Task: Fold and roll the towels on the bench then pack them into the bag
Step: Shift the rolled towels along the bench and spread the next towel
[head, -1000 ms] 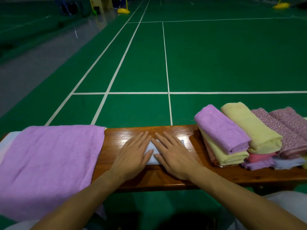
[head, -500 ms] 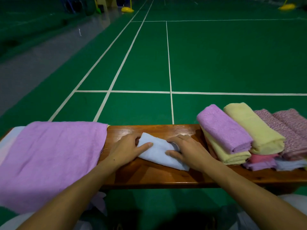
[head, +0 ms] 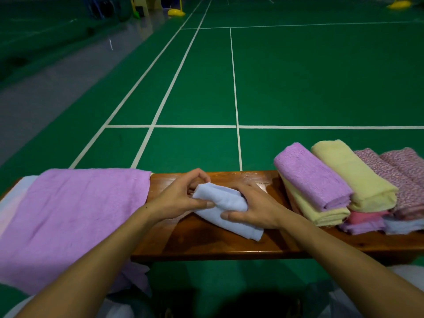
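On the wooden bench — both hands' fingers curled round the pale-blue towel, mid-bench.

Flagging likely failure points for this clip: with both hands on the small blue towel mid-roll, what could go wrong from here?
1. The light blue towel has a loose tail lying flat on the bench; held only by the left hand and right hand, the roll may slacken or skew.
2. The stack of rolled towels sits right beside the right hand, so it may get nudged.
3. The lilac towel overhangs the near edge and may slip off.
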`<state>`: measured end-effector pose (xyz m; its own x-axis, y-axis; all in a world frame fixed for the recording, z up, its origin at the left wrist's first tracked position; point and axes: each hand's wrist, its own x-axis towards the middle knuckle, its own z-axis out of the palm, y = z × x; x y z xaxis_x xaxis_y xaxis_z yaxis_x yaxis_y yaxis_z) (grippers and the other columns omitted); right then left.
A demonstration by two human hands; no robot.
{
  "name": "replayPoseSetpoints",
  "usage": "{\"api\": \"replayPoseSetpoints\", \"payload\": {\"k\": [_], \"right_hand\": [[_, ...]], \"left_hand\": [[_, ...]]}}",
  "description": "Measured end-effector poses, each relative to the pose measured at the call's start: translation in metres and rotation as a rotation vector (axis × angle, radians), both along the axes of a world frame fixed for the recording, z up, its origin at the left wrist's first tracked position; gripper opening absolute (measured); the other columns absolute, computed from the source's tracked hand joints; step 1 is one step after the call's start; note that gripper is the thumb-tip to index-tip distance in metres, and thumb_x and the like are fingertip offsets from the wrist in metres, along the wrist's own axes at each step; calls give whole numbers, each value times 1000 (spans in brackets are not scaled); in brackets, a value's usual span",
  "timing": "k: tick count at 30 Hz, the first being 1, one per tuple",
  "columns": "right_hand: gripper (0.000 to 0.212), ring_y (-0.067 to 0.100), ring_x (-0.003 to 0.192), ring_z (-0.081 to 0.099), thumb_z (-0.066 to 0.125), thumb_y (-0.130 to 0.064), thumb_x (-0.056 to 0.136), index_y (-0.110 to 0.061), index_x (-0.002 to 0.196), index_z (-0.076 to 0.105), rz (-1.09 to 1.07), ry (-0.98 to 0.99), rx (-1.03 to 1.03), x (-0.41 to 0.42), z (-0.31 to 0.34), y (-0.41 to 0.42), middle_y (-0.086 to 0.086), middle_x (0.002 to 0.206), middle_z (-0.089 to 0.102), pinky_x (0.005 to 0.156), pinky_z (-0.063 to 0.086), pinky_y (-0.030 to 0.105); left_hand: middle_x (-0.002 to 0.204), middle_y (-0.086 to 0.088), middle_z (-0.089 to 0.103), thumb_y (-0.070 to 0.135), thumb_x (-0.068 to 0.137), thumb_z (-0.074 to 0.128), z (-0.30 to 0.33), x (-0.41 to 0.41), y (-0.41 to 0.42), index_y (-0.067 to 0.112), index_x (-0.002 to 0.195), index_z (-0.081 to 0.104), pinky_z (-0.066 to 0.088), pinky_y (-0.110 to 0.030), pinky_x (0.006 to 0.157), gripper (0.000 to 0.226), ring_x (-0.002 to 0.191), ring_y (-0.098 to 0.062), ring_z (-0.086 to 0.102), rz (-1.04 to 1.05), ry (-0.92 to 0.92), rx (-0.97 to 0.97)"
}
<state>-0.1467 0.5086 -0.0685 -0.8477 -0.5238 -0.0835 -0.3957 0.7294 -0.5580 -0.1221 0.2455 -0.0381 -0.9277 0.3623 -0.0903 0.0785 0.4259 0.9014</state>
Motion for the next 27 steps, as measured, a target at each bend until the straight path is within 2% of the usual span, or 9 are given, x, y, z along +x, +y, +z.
{"api": "replayPoseSetpoints", "payload": {"k": [3,5,7,11,15,18,23,25,27], "right_hand": [[62,11,96,62,80,-67,78,-31,124,56,2,-90,-84,4,5,3,-11,110,66,86,55,44],[57,10,95,63,82,-59,81,-29,122,56,17,-108,-132,9,11,9,-11,109,66,85,55,42],[56,5,101,62,82,-50,85,-31,129,54,31,-85,-189,16,20,17,-13,115,65,87,53,39],[64,2,125,58,78,-28,91,-32,147,46,59,36,-307,35,43,38,-18,139,58,102,51,35],[68,1,125,57,77,-24,90,-30,149,45,40,154,-329,47,66,66,-18,141,58,101,51,33],[67,5,129,54,79,-19,89,-20,148,48,-25,215,-381,47,77,94,-9,142,56,105,48,34],[49,13,129,52,76,-23,90,-26,135,57,-140,358,-432,45,90,154,-5,134,58,104,44,31],[39,15,128,51,76,-21,93,-29,129,61,-205,383,-423,46,93,181,-4,131,59,103,40,25],[33,14,125,50,76,-22,95,-35,123,64,-306,392,-409,46,95,209,-1,128,57,99,35,12]], "left_hand": [[93,-9,73,14,82,91,5,3,-1,25,114,62,54,-35,70,45,85,-19,67,80,3,102],[100,-10,77,24,81,93,6,4,2,25,116,62,59,-42,76,47,92,-25,72,149,-2,163],[108,-11,79,27,84,91,10,7,9,21,119,61,62,-47,84,47,100,-32,75,219,-7,221],[105,-6,81,17,89,83,24,12,31,13,124,59,65,-34,79,42,98,-28,78,329,32,245],[103,-5,81,17,91,81,41,10,59,13,125,59,64,-30,77,41,94,-20,79,367,81,287],[105,-8,81,20,95,78,50,4,87,14,128,57,64,-35,77,40,97,-25,78,368,76,337],[101,-15,80,16,97,78,63,-21,150,11,126,56,59,-36,72,37,84,-22,74,333,62,343],[100,-21,79,17,90,83,70,-39,183,14,120,58,56,-38,73,40,80,-23,70,291,69,334],[99,-19,78,23,82,82,76,-59,220,19,113,59,58,-39,74,39,80,-21,70,250,94,318]]}}
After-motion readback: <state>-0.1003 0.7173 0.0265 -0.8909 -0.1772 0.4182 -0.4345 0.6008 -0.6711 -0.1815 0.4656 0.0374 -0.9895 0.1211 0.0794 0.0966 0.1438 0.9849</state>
